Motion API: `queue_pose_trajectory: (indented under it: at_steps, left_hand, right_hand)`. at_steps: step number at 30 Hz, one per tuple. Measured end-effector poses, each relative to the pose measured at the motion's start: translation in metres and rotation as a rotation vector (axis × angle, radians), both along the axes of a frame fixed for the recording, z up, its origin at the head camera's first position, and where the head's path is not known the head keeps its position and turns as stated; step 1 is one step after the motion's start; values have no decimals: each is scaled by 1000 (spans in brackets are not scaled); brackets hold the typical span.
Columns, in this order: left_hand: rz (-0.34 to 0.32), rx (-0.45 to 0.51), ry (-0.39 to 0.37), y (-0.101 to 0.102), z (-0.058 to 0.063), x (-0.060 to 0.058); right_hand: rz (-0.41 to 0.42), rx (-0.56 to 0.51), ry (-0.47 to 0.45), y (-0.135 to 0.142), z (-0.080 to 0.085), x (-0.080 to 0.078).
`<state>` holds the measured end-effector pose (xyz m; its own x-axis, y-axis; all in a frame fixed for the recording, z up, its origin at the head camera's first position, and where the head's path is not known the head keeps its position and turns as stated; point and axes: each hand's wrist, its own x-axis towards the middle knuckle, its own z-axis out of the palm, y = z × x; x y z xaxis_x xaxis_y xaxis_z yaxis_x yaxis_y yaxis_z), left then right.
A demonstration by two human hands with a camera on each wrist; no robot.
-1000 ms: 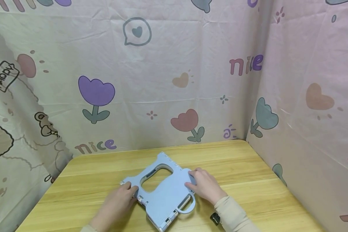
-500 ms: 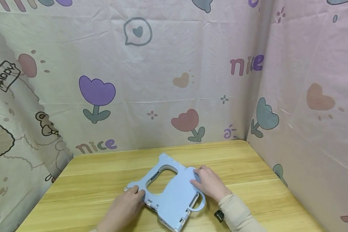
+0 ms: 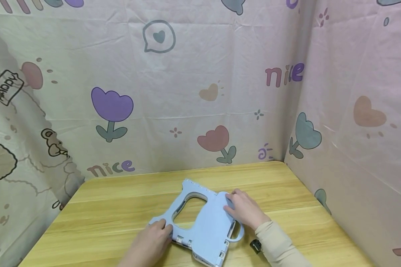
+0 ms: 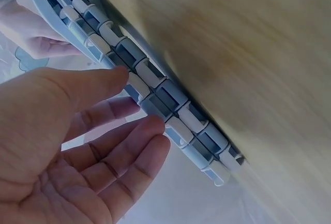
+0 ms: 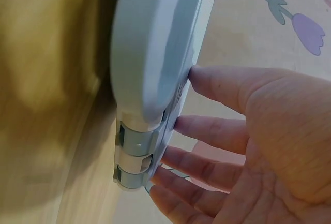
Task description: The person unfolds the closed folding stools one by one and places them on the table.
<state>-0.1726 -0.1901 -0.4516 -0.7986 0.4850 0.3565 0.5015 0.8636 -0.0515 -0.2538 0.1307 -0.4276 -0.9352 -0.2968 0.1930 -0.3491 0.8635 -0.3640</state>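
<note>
A light blue plastic thing (image 3: pixel 207 233), built of stacked flat panels, lies on the table. It has a large rounded cutout and a small loop handle (image 3: pixel 239 237). Rows of interlocking blue and white hinge knuckles (image 4: pixel 155 87) run along its edge in the left wrist view. My left hand (image 3: pixel 155 237) is at its left edge, with thumb and fingertips against the hinged side. My right hand (image 3: pixel 245 208) touches the upper right edge. Its fingers look nearly straight in the right wrist view, fingertips on the panel face (image 5: pixel 173 43).
The wood-grain table (image 3: pixel 120 200) reaches back to a hanging printed cloth (image 3: pixel 173 85); another cloth side (image 3: pixel 347 159) stands along the right. A small black device (image 3: pixel 255 246) sits beside the right sleeve (image 3: pixel 275 239).
The blue plastic thing has slid to the right and turned slightly on the table, its loop handle now further right. Both hands have moved right with it.
</note>
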Motion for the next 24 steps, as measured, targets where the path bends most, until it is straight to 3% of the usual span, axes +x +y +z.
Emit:
queue_pose_trajectory:
  at_steps: [11,20,24]
  left_hand:
    - [-68,-71,73,15,-3,11]
    - [-103,-90,21,24,-4,20]
    - [-139,-109,50,27,-6,21]
  right_hand:
    - [-14,46,23,5,4,-1]
    - [7,50,37,11,1,-7]
    - [17,50,44,12,1,-7]
